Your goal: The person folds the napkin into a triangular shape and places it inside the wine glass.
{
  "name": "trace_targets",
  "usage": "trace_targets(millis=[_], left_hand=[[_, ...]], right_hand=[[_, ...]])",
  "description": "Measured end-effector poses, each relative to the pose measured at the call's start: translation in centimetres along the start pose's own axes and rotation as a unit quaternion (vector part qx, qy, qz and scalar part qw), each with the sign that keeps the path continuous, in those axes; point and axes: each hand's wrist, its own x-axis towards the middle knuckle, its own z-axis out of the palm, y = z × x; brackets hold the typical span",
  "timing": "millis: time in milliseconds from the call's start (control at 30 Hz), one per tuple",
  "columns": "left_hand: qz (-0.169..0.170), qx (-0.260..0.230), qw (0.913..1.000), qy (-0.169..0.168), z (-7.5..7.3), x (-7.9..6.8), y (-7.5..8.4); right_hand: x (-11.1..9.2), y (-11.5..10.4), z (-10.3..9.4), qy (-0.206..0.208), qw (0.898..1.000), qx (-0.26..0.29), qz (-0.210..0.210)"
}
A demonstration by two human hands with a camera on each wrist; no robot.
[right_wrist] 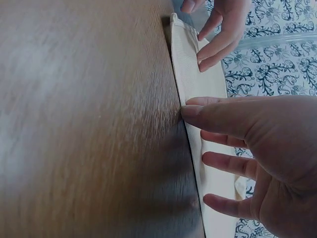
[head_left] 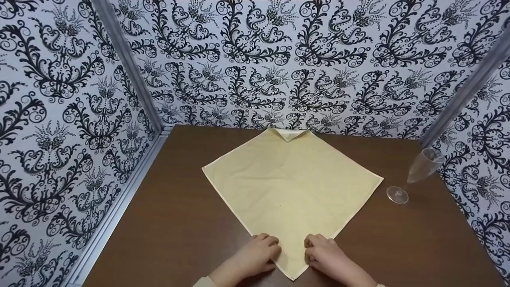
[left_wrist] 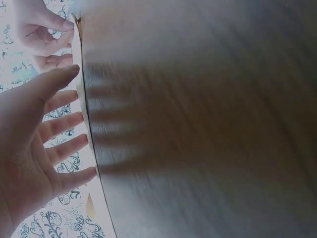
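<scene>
A pale yellow cloth napkin (head_left: 287, 187) lies spread as a diamond on the brown table, its far corner (head_left: 287, 134) turned over and its near corner pointing toward me. My left hand (head_left: 259, 253) rests on the near left edge. In the left wrist view, the fingers (left_wrist: 69, 148) are spread and fairly straight, with their tips touching the cloth's edge. On the near right edge is my right hand (head_left: 324, 255). Its thumb (right_wrist: 198, 113) and forefinger pinch the hem in the right wrist view, while the other fingers stretch over the cloth.
A clear champagne flute (head_left: 422, 167) stands on the table to the right of the napkin. Brown tabletop (head_left: 175, 191) shows around the cloth. Black-and-white patterned walls (head_left: 255, 59) enclose the back and sides, with a metal rail (head_left: 123, 199) along the left edge.
</scene>
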Motion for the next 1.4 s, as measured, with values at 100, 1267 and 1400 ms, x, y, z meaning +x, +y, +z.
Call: trace_targets(millis=[100, 1267, 1400], left_hand=[[-0.001, 0.008, 0.9999, 0.010, 0.2, 0.2, -0.1], [-0.010, 0.048, 0.9983, 0.032, 1.3, 0.9, 0.4], [-0.024, 0.034, 0.9977, 0.053, 1.5, 0.9, 0.2]], right_hand=[[0.1, -0.2, 0.1, 0.005, 1.000, -0.012, 0.007], [-0.2, -1.2, -0.4, 0.008, 0.998, 0.029, 0.061], [0.0, -0.8, -0.8, 0.009, 0.993, 0.085, 0.085]])
